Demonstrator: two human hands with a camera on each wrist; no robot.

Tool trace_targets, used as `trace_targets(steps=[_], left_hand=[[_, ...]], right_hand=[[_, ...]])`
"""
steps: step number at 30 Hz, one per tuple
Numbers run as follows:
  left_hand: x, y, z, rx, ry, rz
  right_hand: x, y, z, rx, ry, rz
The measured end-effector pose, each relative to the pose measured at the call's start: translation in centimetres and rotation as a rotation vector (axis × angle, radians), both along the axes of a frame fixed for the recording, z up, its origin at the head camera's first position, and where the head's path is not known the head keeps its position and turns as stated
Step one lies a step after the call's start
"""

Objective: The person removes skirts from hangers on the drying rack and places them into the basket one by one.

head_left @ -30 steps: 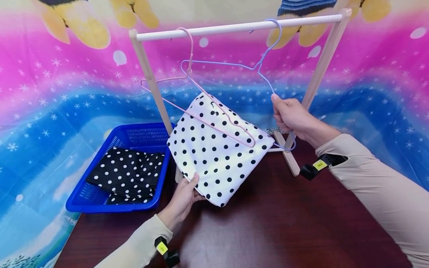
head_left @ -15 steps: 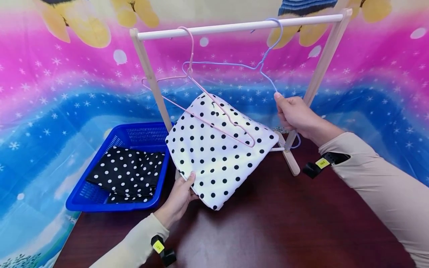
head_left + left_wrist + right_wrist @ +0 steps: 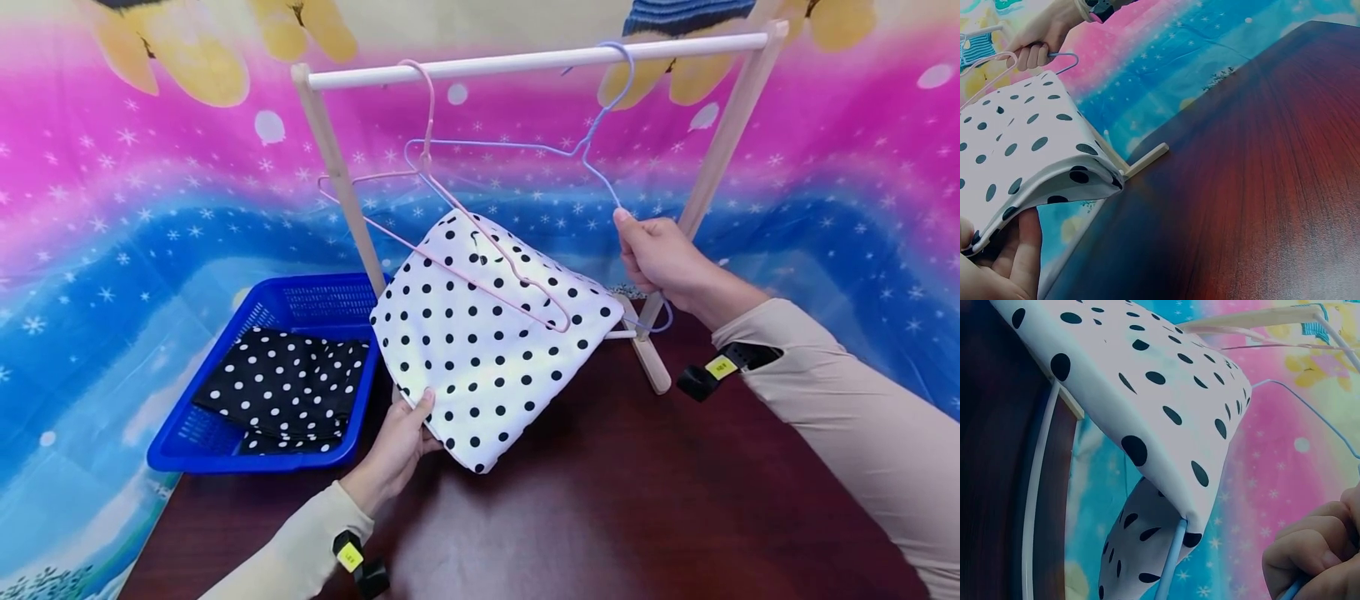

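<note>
A white cloth with black dots [image 3: 487,375] hangs folded over the lower bar of a lavender-blue wire hanger [image 3: 581,149]. My left hand [image 3: 396,450] pinches its lower left edge, thumb on top and fingers underneath. The right hand [image 3: 663,260] grips the hanger's right arm, its fingers curled round the wire in the right wrist view. Where the wire enters the fold [image 3: 1172,556], the cloth wraps it and hides most of the bar. A pink hanger [image 3: 427,155] hangs in front, its lower part crossing before the white cloth. Both hooks sit on the white rail [image 3: 510,63].
At the left, a blue plastic basket [image 3: 160,450] holds a folded black cloth with white dots [image 3: 277,383]. Wooden posts [image 3: 720,146] carry the rail, with a foot [image 3: 651,367] on the dark brown table [image 3: 637,492]. A printed backdrop [image 3: 187,200] stands behind.
The cloth's right corner has slid a little right along the hanger and its lower tip has shifted down and left. Both hands have drifted slightly apart, keeping their holds.
</note>
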State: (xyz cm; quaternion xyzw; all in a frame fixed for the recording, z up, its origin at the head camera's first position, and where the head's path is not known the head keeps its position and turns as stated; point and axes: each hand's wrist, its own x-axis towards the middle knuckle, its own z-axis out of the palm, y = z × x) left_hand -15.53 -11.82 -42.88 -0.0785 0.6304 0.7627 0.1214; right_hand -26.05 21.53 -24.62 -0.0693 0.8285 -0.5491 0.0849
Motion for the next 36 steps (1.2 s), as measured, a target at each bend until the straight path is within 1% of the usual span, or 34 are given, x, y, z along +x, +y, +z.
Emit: trace_targets(steps=[7, 12, 18, 26, 36], left_hand=[[0.2, 0.0, -0.4, 0.015, -0.014, 0.002], [0.3, 0.0, -0.5, 0.039, -0.020, -0.019], [0.3, -0.1, -0.7, 0.042, -0.028, -0.036], [0.7, -0.2, -0.8, 0.059, -0.021, -0.057], [1.0, -0.2, -1.1, 0.047, -0.016, -0.071]], right_hand=[[-0.1, -0.1, -0.1, -0.020, 0.006, -0.002], [-0.1, -0.2, -0.1, -0.030, 0.017, 0.001], [0.0, -0.3, -0.2, -0.038, 0.015, -0.010], [0.0, -0.2, -0.4, -0.038, 0.024, -0.017], [0.0, -0.4, -0.4, -0.064, 0.014, -0.014]])
